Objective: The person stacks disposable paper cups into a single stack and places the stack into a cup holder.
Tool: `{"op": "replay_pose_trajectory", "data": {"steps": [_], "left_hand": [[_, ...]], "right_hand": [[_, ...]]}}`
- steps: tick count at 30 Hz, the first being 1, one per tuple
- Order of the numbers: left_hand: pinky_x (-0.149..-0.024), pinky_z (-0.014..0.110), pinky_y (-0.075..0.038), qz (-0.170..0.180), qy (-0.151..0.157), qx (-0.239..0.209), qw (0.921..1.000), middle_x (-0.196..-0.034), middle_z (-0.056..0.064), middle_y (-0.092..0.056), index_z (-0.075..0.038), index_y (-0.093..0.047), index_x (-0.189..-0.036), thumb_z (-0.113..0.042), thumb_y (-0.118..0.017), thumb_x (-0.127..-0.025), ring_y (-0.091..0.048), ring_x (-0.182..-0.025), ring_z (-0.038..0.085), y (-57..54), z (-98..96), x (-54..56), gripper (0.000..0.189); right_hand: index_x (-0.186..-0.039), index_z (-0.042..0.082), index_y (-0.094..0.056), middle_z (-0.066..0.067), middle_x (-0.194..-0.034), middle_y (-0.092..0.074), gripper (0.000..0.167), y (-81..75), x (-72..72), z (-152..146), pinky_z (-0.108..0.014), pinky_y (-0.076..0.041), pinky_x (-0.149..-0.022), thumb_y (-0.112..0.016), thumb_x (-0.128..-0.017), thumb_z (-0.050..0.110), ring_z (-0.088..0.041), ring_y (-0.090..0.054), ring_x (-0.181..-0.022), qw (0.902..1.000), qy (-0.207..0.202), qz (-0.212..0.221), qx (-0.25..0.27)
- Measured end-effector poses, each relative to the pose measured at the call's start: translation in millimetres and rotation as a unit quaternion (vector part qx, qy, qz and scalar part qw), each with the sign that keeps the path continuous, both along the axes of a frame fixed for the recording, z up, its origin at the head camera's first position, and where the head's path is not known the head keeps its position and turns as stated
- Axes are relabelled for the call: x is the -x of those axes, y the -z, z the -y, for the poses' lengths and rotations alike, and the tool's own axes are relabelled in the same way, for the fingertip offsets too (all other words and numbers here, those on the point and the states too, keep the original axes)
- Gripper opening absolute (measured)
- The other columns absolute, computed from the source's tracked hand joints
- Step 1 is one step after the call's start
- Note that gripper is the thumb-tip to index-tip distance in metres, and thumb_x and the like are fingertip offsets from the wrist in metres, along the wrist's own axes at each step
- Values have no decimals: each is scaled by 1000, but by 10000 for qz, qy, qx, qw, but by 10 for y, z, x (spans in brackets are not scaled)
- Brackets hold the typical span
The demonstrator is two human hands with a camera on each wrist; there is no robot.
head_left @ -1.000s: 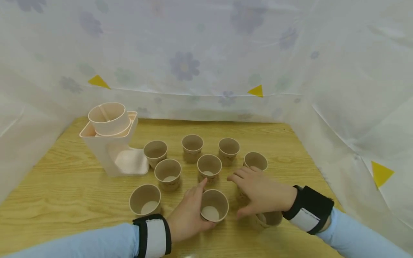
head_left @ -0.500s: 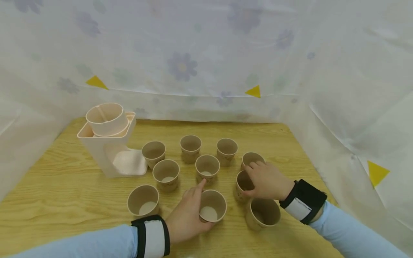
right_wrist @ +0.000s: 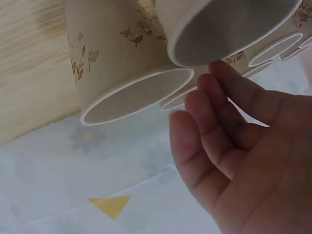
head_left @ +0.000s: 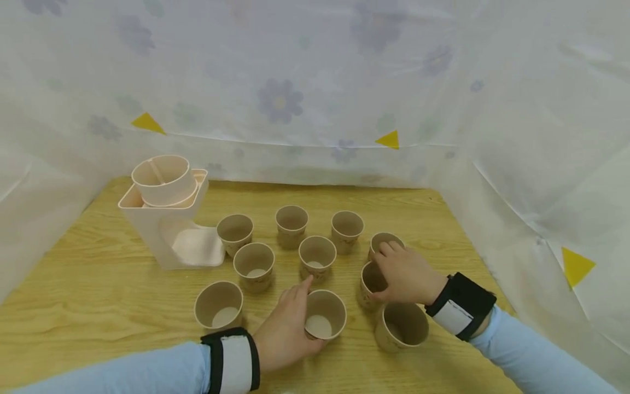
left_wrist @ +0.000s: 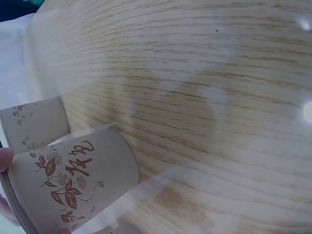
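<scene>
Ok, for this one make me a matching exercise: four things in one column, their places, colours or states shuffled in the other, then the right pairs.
Things:
1. Left hand
2. Pale stand
3. Right hand
4. Sleeves

Places, colours, states:
A. Light blue
B. Over the cups at the group's right edge
C. Holding the front row's middle cup
D. Left of all the cups, with a round container on top

Pairs: 1-C, 2-D, 3-B, 4-A
</scene>
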State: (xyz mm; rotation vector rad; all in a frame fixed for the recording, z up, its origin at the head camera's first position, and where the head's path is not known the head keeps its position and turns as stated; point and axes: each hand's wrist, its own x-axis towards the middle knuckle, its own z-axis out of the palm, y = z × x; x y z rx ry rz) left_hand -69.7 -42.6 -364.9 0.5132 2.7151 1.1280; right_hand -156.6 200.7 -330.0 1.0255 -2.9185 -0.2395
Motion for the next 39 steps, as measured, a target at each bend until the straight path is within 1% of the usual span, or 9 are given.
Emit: {"op": "replay_pose_trajectory", "data": {"steps": [3,6,10,15,20,23,26,30,39], "left_hand": [[-100,48,-40,-19,16,-8,10000,-132,24,-43,9,-28,-138,-22,-80,-68,-41,-123,36,-6,-3,0,93],[-100,48,-40,-24,42,-41,10000,-131,24,-43,10,-29,-137,-21,-79,-69,-41,-123,35,-8,-2,-2,90],[-100,48,-41,-40,47,-90,9999,-130,24,-44,10,-28,-137,-21,-79,-68,-42,-122,35,-3,3,1,91],[-99,48,-41,-81,23,-115,9999,-128,23,-45,10,-29,-137,-20,-80,-67,-43,-121,35,5,5,11,91],[-99,49,-41,26,17,-137,9999,-130,24,-44,10,-28,-138,-20,-80,-68,-42,-122,35,4,12,11,92],[-100,49,-40,92,39,-133,9999,-133,25,-42,10,-26,-139,-20,-79,-69,-40,-124,36,2,19,15,93],[-101,49,-39,128,55,-134,9998,-135,25,-40,10,-25,-139,-20,-79,-69,-39,-125,37,4,23,19,94],[-101,50,-39,98,56,-189,9998,-135,25,-41,10,-25,-139,-20,-80,-68,-39,-125,37,11,25,18,94],[-99,50,-41,-153,45,-240,9996,-130,24,-45,11,-27,-138,-18,-81,-67,-42,-122,36,25,29,1,94]], "right_hand": [[-101,4,-60,-6,-91,-54,65,5,2,-8,-37,-47,-72,-76,-62,55,-24,-52,-88,9999,-59,-91,135],[-102,2,-57,-10,-98,-57,64,-53,0,7,-42,-47,-77,-75,-65,50,-28,-54,-93,9990,-70,-58,437],[-110,-3,-54,-15,-106,-56,65,-284,-35,87,-44,-47,-82,-76,-68,43,-30,-54,-96,9953,-174,6,954],[-115,-2,-54,-10,-106,-56,68,-622,-180,226,-37,-49,-82,-77,-69,42,-23,-57,-94,9888,-471,7,1416],[-117,2,-54,-5,-108,-56,67,-792,-336,354,-35,-50,-82,-78,-67,40,-17,-57,-95,9829,-873,22,1618],[-118,6,-53,-2,-110,-55,65,-793,-409,415,-31,-52,-78,-77,-68,40,-14,-56,-94,9825,-1056,106,1527],[-120,7,-52,0,-112,-52,65,-736,-452,472,-28,-51,-79,-76,-69,40,-11,-53,-96,9819,-1170,392,1436],[-120,8,-51,1,-113,-51,67,-651,-461,534,-27,-49,-86,-76,-69,42,-10,-51,-99,9791,-1340,686,1368],[-121,5,-52,-2,-116,-54,67,-465,-455,625,-30,-48,-91,-76,-70,41,-14,-54,-105,9782,-1584,876,1018]]}}
